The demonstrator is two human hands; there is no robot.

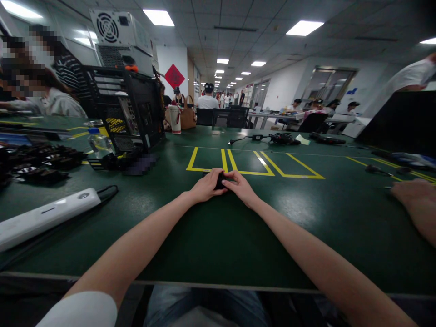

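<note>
Between my two hands, low over the green table [218, 236], is a small black object [220, 181]; its kind is not clear because fingers cover most of it. My left hand [206, 186] is closed around its left side. From the right, my right hand [239, 187] grips it with thumb and fingers. Just beyond the hands, yellow tape [254, 173] marks several open-ended boxes on the tabletop.
At left stand an open black computer case [136, 109] with a power supply [119, 38] on top, a bottle [100, 143] and a white power strip [51, 218]. A coiled black cable [282, 138] lies behind the tape. Another person's hand [415, 200] rests at right.
</note>
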